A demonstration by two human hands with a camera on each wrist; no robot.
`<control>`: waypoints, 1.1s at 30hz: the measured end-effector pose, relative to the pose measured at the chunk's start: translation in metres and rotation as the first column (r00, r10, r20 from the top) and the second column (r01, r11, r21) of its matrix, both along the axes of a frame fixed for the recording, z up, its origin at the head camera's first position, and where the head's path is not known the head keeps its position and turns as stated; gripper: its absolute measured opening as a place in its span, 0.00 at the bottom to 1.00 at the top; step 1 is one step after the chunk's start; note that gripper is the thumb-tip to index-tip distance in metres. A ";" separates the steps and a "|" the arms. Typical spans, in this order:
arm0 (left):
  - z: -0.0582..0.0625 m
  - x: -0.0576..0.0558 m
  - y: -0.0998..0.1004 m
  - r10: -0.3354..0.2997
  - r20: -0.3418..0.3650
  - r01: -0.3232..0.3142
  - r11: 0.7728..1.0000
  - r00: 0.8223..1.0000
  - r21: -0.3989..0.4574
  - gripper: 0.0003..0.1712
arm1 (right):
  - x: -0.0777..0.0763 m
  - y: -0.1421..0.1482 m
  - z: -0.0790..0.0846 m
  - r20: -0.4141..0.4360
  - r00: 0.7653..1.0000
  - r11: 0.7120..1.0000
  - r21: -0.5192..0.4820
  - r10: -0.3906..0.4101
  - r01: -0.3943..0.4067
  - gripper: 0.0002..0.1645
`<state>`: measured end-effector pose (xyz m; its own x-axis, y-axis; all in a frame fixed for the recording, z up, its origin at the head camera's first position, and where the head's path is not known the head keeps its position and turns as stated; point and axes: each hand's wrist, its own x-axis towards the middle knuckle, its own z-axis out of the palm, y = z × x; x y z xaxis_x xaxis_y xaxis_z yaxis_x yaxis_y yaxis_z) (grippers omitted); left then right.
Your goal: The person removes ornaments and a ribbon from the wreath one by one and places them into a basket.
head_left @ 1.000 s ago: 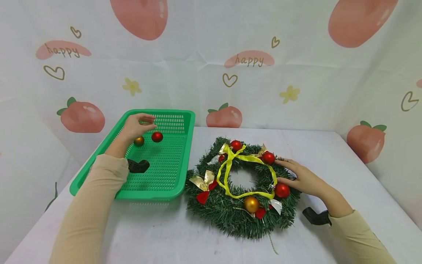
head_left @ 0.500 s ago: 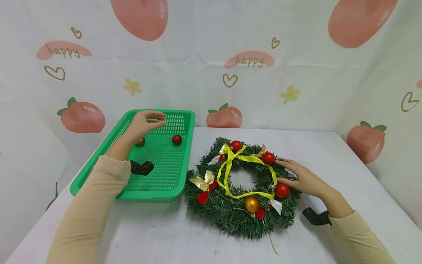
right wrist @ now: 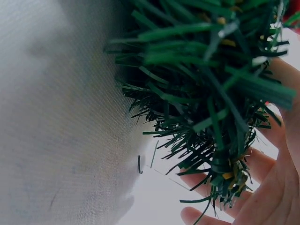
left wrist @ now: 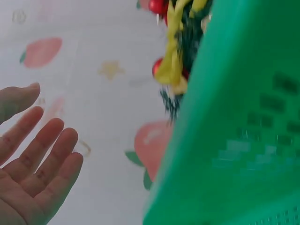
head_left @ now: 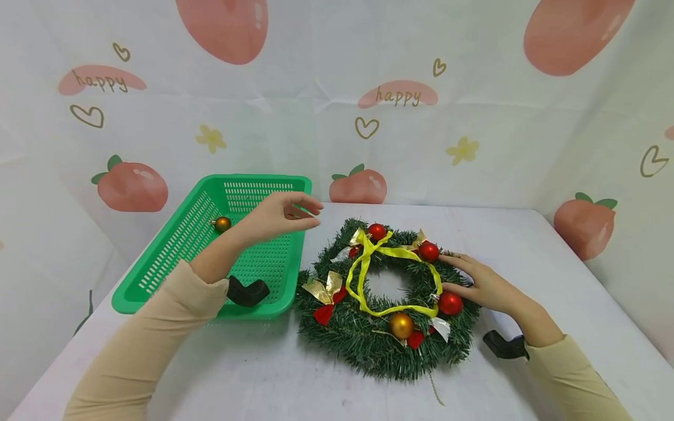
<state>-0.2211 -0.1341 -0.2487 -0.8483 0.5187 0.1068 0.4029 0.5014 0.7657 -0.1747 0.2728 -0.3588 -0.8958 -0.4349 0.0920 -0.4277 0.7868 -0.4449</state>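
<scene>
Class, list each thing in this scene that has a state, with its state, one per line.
Wreath, lying flat, decorated
Yellow ribbon, knotted and looped
Red balls, on the wreath
Green basket, upright, uncovered
Loose gold ball, inside the basket
Left hand, open, empty
Right hand, touching the wreath

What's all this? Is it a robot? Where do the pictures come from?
No robot here: these are a person's two bare hands. The wide pictures come from a camera on the head, looking forward and down. The two smaller ones come from cameras on the wrists. On the white table sit a green basket with a golden ball inside, and a wreath with a yellow ribbon, bows and shiny balls. The left hand hovers near the basket's edge; I see nothing in it. The right hand rests on the wreath.
</scene>
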 end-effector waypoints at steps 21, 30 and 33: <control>-0.021 0.066 0.072 -0.372 0.013 0.372 0.927 0.928 -0.051 0.18 | 0.000 -0.001 0.001 0.002 1.000 1.000 0.003 0.000 0.000 0.37; -0.052 0.078 0.092 -0.410 0.029 0.410 0.912 0.912 -0.014 0.21 | 0.001 -0.001 0.001 0.008 1.000 1.000 0.001 -0.005 0.005 0.38; -0.063 0.081 0.099 -0.393 0.009 0.393 0.919 0.920 -0.018 0.21 | 0.001 -0.001 0.001 0.007 1.000 1.000 0.001 -0.005 0.005 0.38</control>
